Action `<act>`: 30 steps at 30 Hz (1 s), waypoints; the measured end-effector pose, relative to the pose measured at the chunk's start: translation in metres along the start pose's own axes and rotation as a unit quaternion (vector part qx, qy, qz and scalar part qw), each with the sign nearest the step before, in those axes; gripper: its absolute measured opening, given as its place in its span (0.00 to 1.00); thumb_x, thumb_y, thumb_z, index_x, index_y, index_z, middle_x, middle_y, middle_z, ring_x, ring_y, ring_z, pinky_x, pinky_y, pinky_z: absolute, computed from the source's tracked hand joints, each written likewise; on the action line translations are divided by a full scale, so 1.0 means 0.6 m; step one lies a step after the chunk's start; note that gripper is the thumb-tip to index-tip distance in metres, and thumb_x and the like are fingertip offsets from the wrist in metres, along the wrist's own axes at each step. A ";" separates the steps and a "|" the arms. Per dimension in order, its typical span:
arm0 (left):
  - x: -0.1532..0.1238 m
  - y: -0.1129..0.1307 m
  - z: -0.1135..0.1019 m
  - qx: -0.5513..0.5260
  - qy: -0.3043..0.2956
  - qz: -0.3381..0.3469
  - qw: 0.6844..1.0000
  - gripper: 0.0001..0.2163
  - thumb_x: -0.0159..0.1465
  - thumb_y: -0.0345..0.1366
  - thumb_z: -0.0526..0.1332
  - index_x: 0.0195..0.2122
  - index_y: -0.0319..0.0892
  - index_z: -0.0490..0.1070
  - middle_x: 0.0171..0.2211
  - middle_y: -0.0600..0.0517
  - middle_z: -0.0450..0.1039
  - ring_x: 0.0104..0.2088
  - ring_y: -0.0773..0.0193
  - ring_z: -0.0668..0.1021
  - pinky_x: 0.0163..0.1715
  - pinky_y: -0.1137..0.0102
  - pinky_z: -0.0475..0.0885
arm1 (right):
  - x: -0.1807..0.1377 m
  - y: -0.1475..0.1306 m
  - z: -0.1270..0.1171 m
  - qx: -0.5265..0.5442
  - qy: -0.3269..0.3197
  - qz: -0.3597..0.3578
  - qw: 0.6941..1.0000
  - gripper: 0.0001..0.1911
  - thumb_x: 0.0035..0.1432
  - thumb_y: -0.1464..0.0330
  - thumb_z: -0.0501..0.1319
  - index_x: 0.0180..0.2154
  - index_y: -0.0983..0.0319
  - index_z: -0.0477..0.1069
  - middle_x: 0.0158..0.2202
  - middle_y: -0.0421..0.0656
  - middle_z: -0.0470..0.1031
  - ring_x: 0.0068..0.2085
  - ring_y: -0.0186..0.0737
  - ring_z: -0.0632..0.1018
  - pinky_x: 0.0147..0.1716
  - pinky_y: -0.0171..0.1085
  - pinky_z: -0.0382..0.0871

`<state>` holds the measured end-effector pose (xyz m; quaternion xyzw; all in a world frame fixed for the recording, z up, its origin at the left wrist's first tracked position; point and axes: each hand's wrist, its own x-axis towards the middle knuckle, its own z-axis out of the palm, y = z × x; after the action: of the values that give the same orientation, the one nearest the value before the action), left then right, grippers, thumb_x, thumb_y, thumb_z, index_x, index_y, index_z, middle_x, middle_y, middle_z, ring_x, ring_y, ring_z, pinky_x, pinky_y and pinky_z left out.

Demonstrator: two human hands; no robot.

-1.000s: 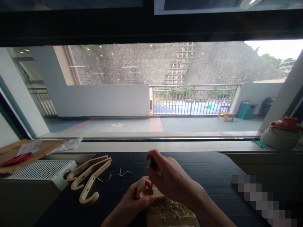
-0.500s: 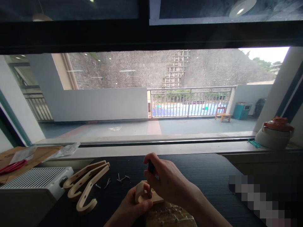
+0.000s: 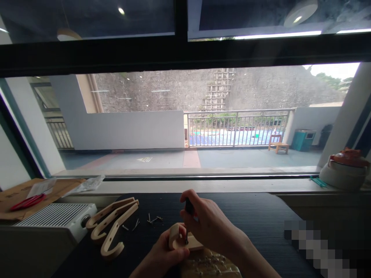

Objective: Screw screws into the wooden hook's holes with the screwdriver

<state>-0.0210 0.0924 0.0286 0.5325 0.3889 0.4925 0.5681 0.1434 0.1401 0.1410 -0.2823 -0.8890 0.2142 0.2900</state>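
My left hand is closed around the curved end of a pale wooden hook, steadying it low in front of me. In my right hand is a screwdriver, its dark handle upright and its metal shaft pointing down at a hole in the hook. The screw under the tip is too small to make out. Below the hook lies a brownish, rounded block with several screws on it, seemingly under clear film. More wooden hooks rest on the dark table to the left, beside several loose screws.
The dark table meets a window sill. A white radiator stands at the left, near red-handled scissors on brown cardboard. A large jug sits on the sill at the right.
The whole view has shifted slightly, so things appear a little further right and lower. Both hands keep their hold on the hook and screwdriver.
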 end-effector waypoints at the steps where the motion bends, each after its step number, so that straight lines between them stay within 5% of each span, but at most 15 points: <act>1: 0.001 -0.001 0.000 -0.001 0.002 0.005 1.000 0.16 0.50 0.40 0.67 0.37 0.40 0.69 0.33 0.52 0.66 0.32 0.66 0.67 0.32 0.72 0.60 | 0.000 0.001 0.001 -0.001 0.000 0.004 1.000 0.11 0.57 0.69 0.52 0.43 0.58 0.60 0.26 0.38 0.69 0.25 0.32 0.66 0.25 0.31 0.54; 30: -0.002 0.004 0.002 -0.010 -0.002 -0.022 1.000 0.16 0.51 0.40 0.67 0.39 0.40 0.68 0.31 0.53 0.67 0.32 0.66 0.68 0.32 0.73 0.61 | 0.003 0.007 0.006 0.007 0.000 0.001 1.000 0.11 0.57 0.69 0.52 0.44 0.58 0.61 0.26 0.38 0.69 0.26 0.33 0.67 0.26 0.32 0.56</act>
<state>-0.0206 0.0911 0.0310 0.5191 0.3939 0.4828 0.5850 0.1414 0.1435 0.1368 -0.2807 -0.8873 0.2207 0.2917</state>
